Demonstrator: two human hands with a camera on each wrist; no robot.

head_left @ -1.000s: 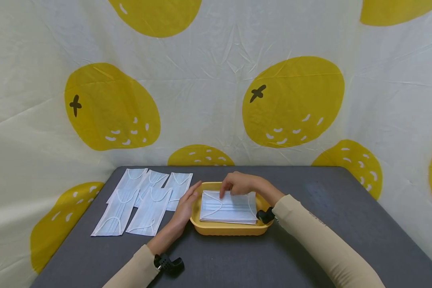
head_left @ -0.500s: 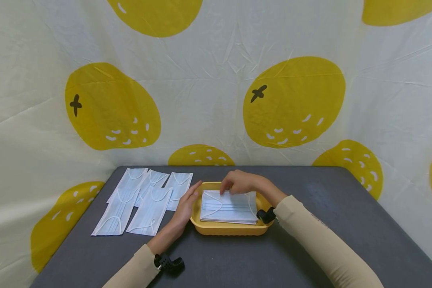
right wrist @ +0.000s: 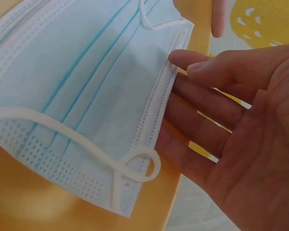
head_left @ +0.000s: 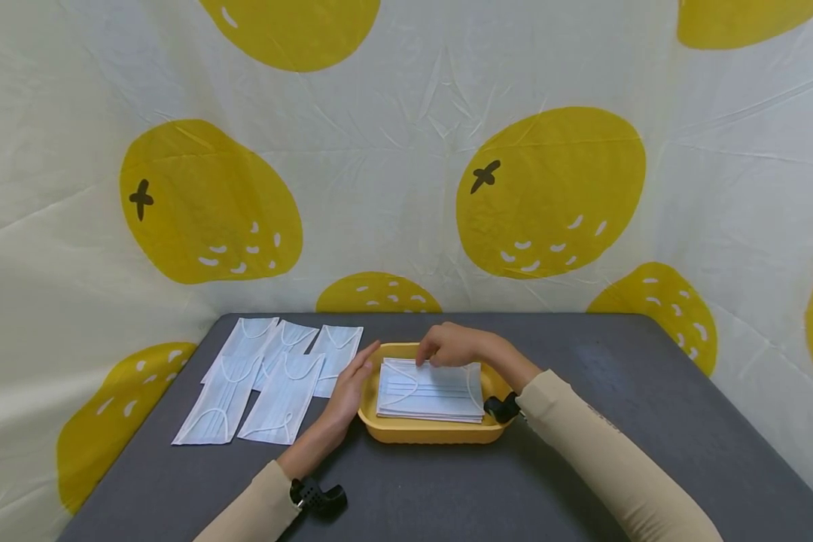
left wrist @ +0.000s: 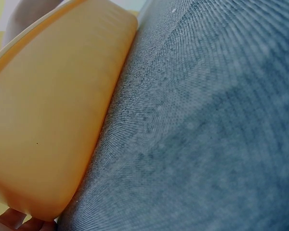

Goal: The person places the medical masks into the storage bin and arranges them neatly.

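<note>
Head view: pale blue pleated masks [head_left: 430, 391] with white ear loops lie stacked in a yellow tray [head_left: 423, 431] on the grey surface [head_left: 583, 467]; right hand [head_left: 455, 345] pinches the top mask's far edge; left hand [head_left: 349, 391] rests flat-fingered against the tray's side, its palm hidden.

In front of me a dark grey table [head_left: 616, 444] fills the lower part of the frame, its cloth-like surface showing a fine weave up close. Behind it and along both sides hangs a creased cream backdrop cloth [head_left: 406, 113] printed with big yellow fruit shapes [head_left: 552, 192], some marked with dark crosses and white flecks. The light is even and soft.
</note>
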